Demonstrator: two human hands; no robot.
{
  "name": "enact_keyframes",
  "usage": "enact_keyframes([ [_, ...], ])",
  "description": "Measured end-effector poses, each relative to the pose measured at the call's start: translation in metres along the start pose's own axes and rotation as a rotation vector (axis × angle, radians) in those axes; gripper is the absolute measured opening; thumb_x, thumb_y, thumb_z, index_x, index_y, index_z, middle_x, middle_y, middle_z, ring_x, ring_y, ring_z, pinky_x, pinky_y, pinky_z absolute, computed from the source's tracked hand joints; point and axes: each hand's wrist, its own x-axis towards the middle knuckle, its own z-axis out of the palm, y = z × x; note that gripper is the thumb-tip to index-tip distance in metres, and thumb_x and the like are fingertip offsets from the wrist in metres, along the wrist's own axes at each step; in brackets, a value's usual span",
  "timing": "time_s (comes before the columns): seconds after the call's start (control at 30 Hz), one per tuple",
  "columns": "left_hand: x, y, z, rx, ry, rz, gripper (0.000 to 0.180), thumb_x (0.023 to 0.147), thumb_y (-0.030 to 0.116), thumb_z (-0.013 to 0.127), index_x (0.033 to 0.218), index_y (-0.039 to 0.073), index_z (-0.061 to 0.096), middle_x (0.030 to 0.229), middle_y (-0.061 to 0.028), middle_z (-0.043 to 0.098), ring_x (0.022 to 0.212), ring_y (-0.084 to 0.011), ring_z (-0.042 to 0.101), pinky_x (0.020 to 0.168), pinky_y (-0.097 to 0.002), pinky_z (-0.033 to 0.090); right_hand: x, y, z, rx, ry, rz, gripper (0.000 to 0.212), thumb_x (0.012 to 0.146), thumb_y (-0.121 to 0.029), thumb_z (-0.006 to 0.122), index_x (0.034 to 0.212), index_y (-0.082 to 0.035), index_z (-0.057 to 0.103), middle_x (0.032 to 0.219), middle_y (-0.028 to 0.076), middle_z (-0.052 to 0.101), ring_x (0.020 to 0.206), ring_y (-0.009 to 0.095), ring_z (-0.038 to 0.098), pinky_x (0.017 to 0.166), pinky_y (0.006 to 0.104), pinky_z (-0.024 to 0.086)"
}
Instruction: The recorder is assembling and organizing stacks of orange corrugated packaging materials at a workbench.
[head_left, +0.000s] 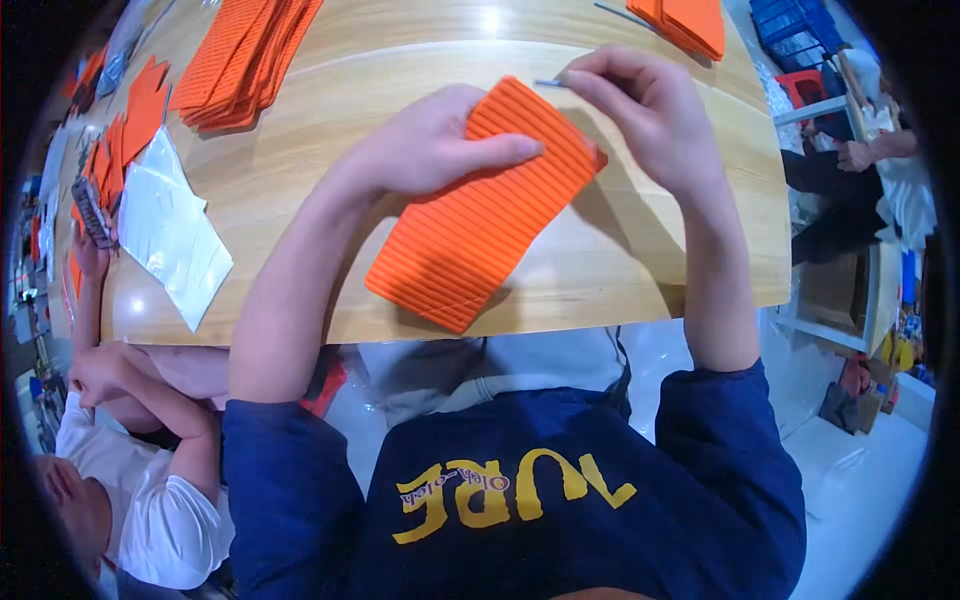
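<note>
An orange ribbed piece, which looks like padded or quilted cloth, slants across the table in front of me. My left hand grips its upper left edge, with the thumb pressed flat on the ribs and the other fingers hidden behind it. Just right of the piece's upper corner, my right hand is raised over the table. Its thumb and forefinger pinch a thin grey stick, whose tip points left toward that corner. The exact kind of stick is too small to tell.
A stack of orange ribbed pieces lies at the far left, another orange stack at the far right beside a thin dark rod. White sheets lie near a seated co-worker. Another person is at the right.
</note>
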Motion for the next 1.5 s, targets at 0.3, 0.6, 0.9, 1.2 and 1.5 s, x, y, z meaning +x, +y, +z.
enact_keyframes([
  [0.3, -0.002, 0.011, -0.007, -0.271, 0.246, -0.016, 0.029, 0.096, 0.027, 0.071, 0.104, -0.001, 0.068, 0.086, -0.0073, 0.071, 0.072, -0.0111, 0.066, 0.061, -0.0227, 0.053, 0.002, 0.006, 0.006, 0.171, 0.220, 0.081, 0.021, 0.098, -0.018, 0.068, 0.103, 0.001, 0.076, 0.077, 0.002, 0.068, 0.063, 0.007, 0.052, 0.055, 0.0202, 0.039],
  [0.6, 0.002, 0.009, 0.001, -0.475, 0.337, -0.102, 0.029, 0.097, 0.022, 0.069, 0.109, -0.005, 0.068, 0.090, -0.0099, 0.073, 0.070, -0.0125, 0.067, 0.058, -0.0234, 0.053, 0.004, 0.008, 0.002, 0.156, 0.248, 0.080, 0.018, 0.098, -0.016, 0.068, 0.102, 0.000, 0.075, 0.082, 0.001, 0.066, 0.067, 0.008, 0.052, 0.059, 0.0212, 0.040],
  [0.9, 0.000, 0.012, -0.001, -0.469, 0.383, -0.071, 0.026, 0.097, 0.020, 0.069, 0.108, -0.005, 0.069, 0.089, -0.0100, 0.073, 0.069, -0.0119, 0.066, 0.057, -0.0234, 0.052, 0.006, 0.010, -0.008, -0.164, 0.135, -0.188, 0.008, 0.096, -0.008, 0.070, 0.100, -0.003, 0.074, 0.092, 0.001, 0.065, 0.076, 0.010, 0.054, 0.065, 0.0231, 0.043],
  [1.2, 0.002, 0.009, 0.005, -0.391, 0.330, -0.039, 0.026, 0.096, 0.020, 0.070, 0.105, -0.005, 0.070, 0.087, -0.0103, 0.073, 0.068, -0.0119, 0.066, 0.058, -0.0231, 0.052, 0.005, 0.009, 0.008, -0.264, 0.206, -0.212, 0.006, 0.094, -0.006, 0.072, 0.098, -0.003, 0.074, 0.093, 0.000, 0.063, 0.076, 0.010, 0.054, 0.063, 0.0237, 0.043],
  [1.5, 0.000, 0.008, 0.003, -0.368, 0.369, -0.045, 0.027, 0.096, 0.021, 0.071, 0.102, -0.005, 0.070, 0.086, -0.0105, 0.073, 0.068, -0.0120, 0.066, 0.058, -0.0231, 0.052, 0.009, 0.004, -0.009, -0.108, 0.175, -0.299, 0.006, 0.093, -0.004, 0.071, 0.098, -0.003, 0.074, 0.094, 0.001, 0.062, 0.077, 0.012, 0.055, 0.066, 0.0244, 0.044],
])
